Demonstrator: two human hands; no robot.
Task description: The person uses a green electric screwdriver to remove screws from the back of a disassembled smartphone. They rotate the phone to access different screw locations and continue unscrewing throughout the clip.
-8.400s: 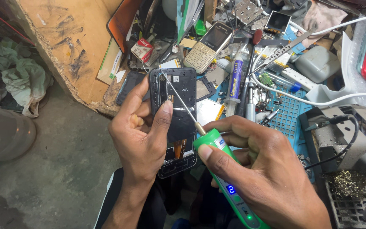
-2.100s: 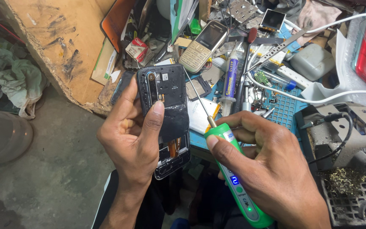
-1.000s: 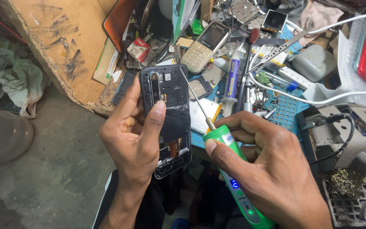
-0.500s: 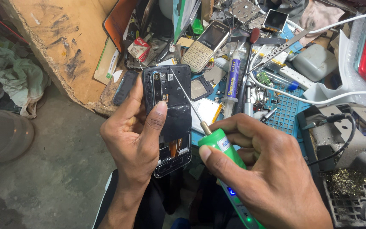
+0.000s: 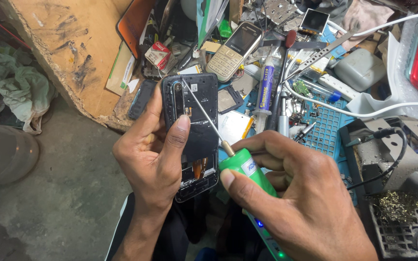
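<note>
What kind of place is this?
Most likely a phone repair bench. The left hand holds an opened phone while the right hand works a green powered screwdriver on it. A keypad phone, tweezers and loose parts litter the blue mat.

Glossy black plastic phone back (image 5: 197, 123) is catching light; the electric screwdriver (image 5: 244, 170) is showing smooth green plastic and a thin metal bit; the worn board (image 5: 68, 43) is looking like rough wood.
</note>
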